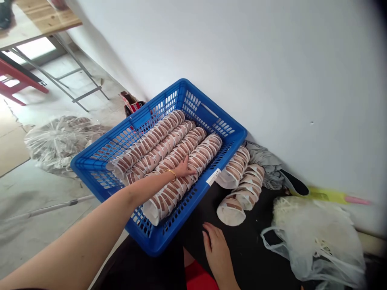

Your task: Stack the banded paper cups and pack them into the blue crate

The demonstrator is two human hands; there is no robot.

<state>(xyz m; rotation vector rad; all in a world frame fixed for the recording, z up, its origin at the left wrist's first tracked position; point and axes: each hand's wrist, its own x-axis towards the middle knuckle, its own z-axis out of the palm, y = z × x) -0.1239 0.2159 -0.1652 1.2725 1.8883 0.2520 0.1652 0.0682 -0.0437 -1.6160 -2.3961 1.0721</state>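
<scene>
My left hand reaches into a blue plastic basket and rests on the nearest of several long stacks of nested white-and-brown pieces. Its thumb and fingers are spread over that stack; some fingertips are hard to make out. The stacks lie side by side along the basket's length. Below the basket's right side, my right hand is held over the black surface, fingers loosely extended and holding nothing. Shorter stacks of the same pieces lie beyond it, beside the basket.
A clear plastic bag with pale contents lies at the right. Grey cloth is bunched against the white wall. On the floor at left sits a large filled plastic bag, with a wooden table and red stool behind.
</scene>
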